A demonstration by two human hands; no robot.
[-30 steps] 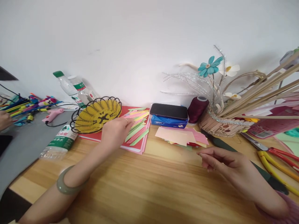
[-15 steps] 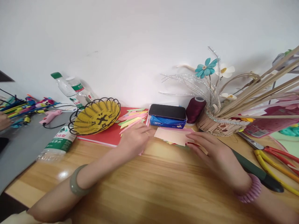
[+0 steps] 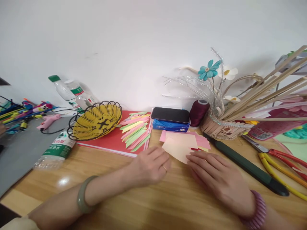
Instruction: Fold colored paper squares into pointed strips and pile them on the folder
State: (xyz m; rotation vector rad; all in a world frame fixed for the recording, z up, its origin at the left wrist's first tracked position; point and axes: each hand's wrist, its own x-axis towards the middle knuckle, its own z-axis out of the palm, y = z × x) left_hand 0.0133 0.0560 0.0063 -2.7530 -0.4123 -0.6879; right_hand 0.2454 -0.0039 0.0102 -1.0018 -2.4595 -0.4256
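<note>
My left hand (image 3: pixel 150 164) and right hand (image 3: pixel 211 175) lie open, fingertips on the peach paper (image 3: pixel 178 147). It looks light, floppy and easily creased, so I'd pinch 1 free corner.

2 hands, left hand (image 3: pixel 150 164), right hand (image 3: pixel 213 175), touching peach paper sheet (image 3: pixel 178 147), wooden table (image 3: pixel 148 204)

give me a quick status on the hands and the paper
Left hand and right hand flat on the table, both touching the peach paper sheet. Sheet overlaps the pink paper stack. Green ruler lies just right.
</note>
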